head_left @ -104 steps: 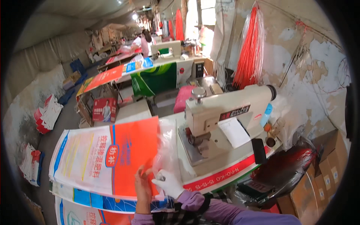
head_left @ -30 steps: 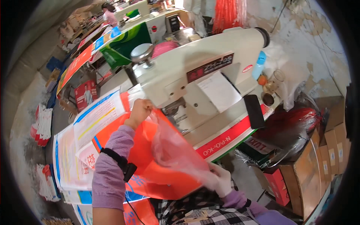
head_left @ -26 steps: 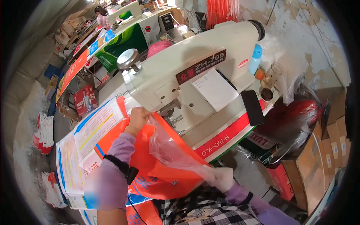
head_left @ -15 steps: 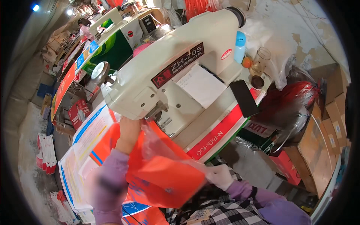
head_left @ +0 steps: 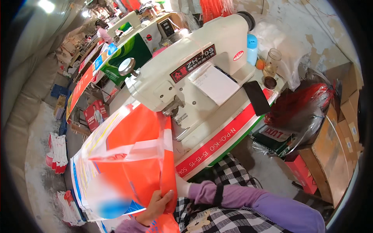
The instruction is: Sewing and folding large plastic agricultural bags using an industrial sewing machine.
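Observation:
An orange-red plastic bag (head_left: 136,124) lies at the left of a cream sewing machine (head_left: 190,54), its far edge by the needle area (head_left: 173,108). A pale, see-through strip crosses the bag. With thumb and curled fingers, my left hand (head_left: 157,206) grips the bag's near right edge. My right hand (head_left: 183,187) reaches in from the right against that same edge; its fingers are hidden behind the bag. Printed white sheets or bags (head_left: 87,163) lie beneath and to the left of the orange one.
On the machine bed are a white notepad (head_left: 213,83) and a black phone (head_left: 256,98). Behind them stand a blue bottle (head_left: 251,49) and a glass jar (head_left: 273,62). Cardboard boxes (head_left: 320,163) fill the right side, and bundled white-red sacks (head_left: 57,153) lie on the floor at left.
My left hand has come down from beside the needle to the bag's near edge. My right hand has moved left toward it. The bag is spread flatter, and the view has shifted.

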`<move>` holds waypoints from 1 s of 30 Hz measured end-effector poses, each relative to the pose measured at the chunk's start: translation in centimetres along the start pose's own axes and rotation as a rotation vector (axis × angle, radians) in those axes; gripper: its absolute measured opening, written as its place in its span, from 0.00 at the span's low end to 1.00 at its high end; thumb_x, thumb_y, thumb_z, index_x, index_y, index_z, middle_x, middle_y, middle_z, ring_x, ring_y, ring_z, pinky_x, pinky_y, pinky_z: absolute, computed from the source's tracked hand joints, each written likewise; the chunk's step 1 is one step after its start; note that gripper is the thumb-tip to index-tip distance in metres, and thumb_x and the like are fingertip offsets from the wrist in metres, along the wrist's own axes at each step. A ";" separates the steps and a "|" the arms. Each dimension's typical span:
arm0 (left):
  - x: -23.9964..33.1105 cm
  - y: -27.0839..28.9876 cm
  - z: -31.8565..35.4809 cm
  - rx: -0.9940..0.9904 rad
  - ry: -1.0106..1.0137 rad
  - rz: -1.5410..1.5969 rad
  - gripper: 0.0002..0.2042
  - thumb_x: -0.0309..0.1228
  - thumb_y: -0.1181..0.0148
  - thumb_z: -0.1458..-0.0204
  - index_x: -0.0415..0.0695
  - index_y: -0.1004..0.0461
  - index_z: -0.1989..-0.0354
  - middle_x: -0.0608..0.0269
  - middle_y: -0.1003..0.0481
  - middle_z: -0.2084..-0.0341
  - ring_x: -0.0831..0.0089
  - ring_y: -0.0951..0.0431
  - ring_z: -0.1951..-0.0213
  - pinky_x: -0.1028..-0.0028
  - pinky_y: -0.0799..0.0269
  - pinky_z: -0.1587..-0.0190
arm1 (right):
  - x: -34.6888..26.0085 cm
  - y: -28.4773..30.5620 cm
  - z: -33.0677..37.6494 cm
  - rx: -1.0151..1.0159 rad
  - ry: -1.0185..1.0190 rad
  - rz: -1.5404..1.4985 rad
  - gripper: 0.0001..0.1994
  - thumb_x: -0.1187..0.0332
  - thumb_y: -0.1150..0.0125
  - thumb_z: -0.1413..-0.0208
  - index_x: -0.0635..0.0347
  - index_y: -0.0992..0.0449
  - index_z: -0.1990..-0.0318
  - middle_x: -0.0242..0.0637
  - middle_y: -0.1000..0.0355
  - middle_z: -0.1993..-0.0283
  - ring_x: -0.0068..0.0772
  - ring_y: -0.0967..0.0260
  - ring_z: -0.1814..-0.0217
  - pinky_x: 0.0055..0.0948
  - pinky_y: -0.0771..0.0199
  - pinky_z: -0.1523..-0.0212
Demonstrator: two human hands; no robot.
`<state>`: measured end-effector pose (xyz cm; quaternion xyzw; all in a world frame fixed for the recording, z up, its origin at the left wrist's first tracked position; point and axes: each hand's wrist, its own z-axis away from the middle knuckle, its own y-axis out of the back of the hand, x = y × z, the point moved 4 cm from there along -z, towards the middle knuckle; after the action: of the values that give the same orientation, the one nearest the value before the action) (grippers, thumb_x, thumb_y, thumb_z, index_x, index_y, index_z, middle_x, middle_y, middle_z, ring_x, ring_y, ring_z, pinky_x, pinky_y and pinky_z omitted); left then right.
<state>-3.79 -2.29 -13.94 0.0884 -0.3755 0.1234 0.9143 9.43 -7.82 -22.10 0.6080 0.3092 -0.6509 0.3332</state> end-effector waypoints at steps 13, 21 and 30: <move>13.8 -8.3 -2.3 -0.086 -1.075 -1.500 0.08 0.27 0.37 0.65 0.43 0.25 0.73 0.60 0.26 0.76 0.59 0.24 0.70 0.61 0.28 0.72 | 0.0 2.9 6.0 0.054 0.041 -0.499 0.30 0.80 0.48 0.50 0.66 0.41 0.36 0.44 0.28 0.48 0.38 0.28 0.46 0.28 0.30 0.46; 2.6 -8.6 -0.4 -0.478 -0.621 -1.661 0.09 0.36 0.43 0.46 0.42 0.28 0.67 0.57 0.27 0.83 0.55 0.22 0.75 0.60 0.26 0.72 | -0.6 6.5 10.4 -0.077 -0.186 -0.065 0.32 0.68 0.50 0.46 0.56 0.46 0.31 0.56 0.25 0.70 0.58 0.25 0.71 0.49 0.24 0.66; 20.7 3.0 -9.8 -0.271 -0.904 -2.022 0.18 0.47 0.27 0.71 0.49 0.23 0.75 0.63 0.26 0.75 0.58 0.27 0.67 0.59 0.33 0.62 | -1.2 6.2 7.6 0.191 -0.006 0.589 0.32 0.71 0.46 0.48 0.47 0.41 0.32 0.47 0.31 0.81 0.52 0.29 0.79 0.48 0.28 0.73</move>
<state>16.06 6.33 -5.95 0.2895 -0.4394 -0.7630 0.3753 9.98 -17.53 -20.39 0.6980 0.0560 -0.5543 0.4499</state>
